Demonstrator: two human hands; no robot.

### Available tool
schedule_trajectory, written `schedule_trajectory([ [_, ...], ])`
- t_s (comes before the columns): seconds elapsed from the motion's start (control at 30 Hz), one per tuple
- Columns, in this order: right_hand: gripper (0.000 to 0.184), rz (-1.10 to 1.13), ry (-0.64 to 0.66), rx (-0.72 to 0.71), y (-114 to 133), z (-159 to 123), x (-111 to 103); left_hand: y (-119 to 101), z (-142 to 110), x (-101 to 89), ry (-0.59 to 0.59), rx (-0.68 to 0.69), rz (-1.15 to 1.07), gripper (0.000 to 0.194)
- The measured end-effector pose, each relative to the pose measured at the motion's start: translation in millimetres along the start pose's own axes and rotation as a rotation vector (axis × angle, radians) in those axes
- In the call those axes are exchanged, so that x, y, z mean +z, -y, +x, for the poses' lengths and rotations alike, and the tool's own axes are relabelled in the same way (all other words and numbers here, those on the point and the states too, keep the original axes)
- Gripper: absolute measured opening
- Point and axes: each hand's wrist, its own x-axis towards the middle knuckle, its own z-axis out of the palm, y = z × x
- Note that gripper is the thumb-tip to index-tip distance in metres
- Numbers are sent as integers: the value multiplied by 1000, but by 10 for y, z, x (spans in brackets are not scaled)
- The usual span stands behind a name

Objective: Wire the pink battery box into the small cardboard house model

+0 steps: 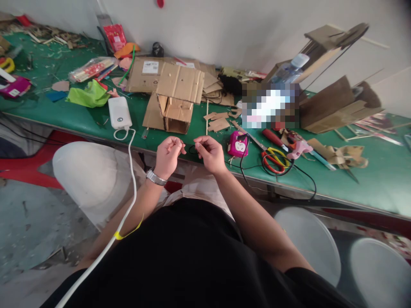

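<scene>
Cardboard forms a small boxy model (170, 87) on the green table (80, 122), behind its near edge. My left hand (168, 156) and right hand (210, 155) hang at that edge, apart, fingertips closely gathered; I cannot tell whether either pinches anything. It looks like fine work, calling for steadiness. Rightward, a magenta adapter (233, 149), scissors (263, 148) and black cable (316, 187) crowd the edge.
</scene>
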Motion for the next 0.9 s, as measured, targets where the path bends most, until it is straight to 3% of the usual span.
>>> schedule_trajectory([
  [0.2, 44, 28, 32, -34, -49, 13, -3, 1, -21, -2, 25, 30, -7, 16],
  [0.4, 45, -105, 115, -164, -3, 4, 5, -45, -57, -3, 69, 78, 62, 14],
  [0.5, 44, -99, 138, -159, 10, -11, 13, -50, -62, -4, 80, 101, 97, 14],
  [0.9, 39, -172, 62, -136, -23, -24, 5, -75, -87, -9, 151, 122, 179, 17],
])
